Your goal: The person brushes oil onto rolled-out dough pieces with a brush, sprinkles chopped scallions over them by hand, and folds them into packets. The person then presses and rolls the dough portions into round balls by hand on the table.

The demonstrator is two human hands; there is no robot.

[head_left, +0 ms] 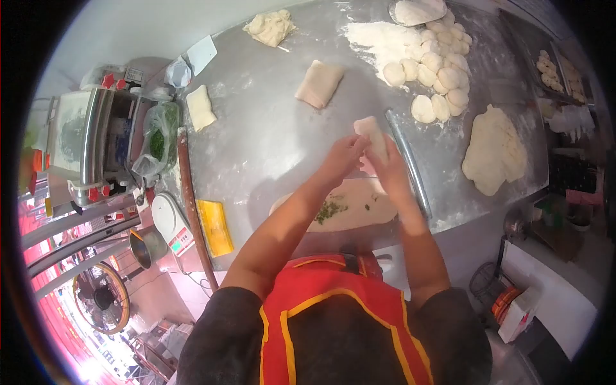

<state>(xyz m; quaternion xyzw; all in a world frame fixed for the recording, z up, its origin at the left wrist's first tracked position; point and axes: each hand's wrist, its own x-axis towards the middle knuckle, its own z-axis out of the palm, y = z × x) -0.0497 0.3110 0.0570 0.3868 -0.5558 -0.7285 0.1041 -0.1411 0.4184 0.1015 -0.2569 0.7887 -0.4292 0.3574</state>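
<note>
In the head view, my right hand (389, 168) is wrapped round a pale, pinkish folded piece of dough (367, 126), held above the worktop. My left hand (346, 156) has its fingers closed at the near-left side of that piece; the fingertips are partly hidden. Beneath my forearms lies a flat, stretched dough sheet (362, 208) with chopped green herbs (330, 210) scattered on it. Just right of my right hand rests a metal rolling rod (409, 163). Farther off sits a pinkish folded dough slab (319, 84).
Round dough pieces (443, 70) cluster by spilled flour (378, 45) at the back right. A flattened dough sheet (494, 151) lies right. At left are a wooden rolling pin (192, 192), a yellow packet (214, 227), a scale (170, 221) and a bag of greens (160, 135).
</note>
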